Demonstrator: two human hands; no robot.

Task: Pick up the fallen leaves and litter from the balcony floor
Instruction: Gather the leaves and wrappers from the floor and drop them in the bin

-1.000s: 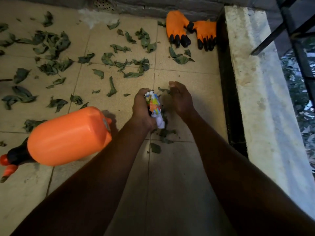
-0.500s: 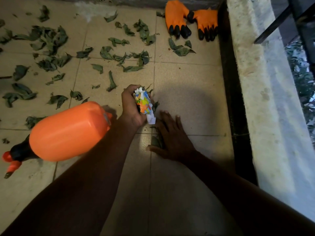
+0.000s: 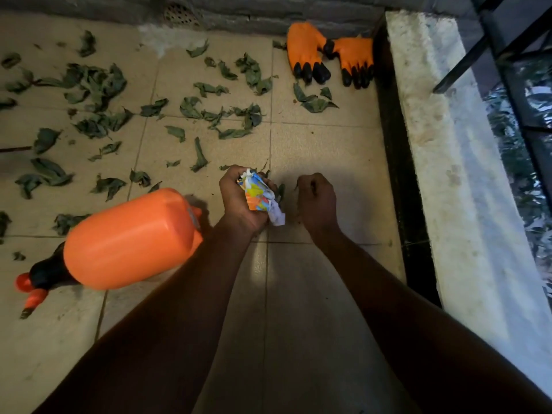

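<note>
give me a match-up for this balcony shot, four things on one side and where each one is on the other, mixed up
Things
1. orange plastic spray bottle
2. pair of orange gloves with black fingertips
3. crumpled colourful wrapper
4. fallen green leaves

Places
A. gripped in the left hand
B. scattered over the floor tiles, mostly far left
C. lying on its side, left of the left arm
D. by the far wall, next to the concrete ledge

Pairs: 1-C, 2-D, 3-A, 4-B
</note>
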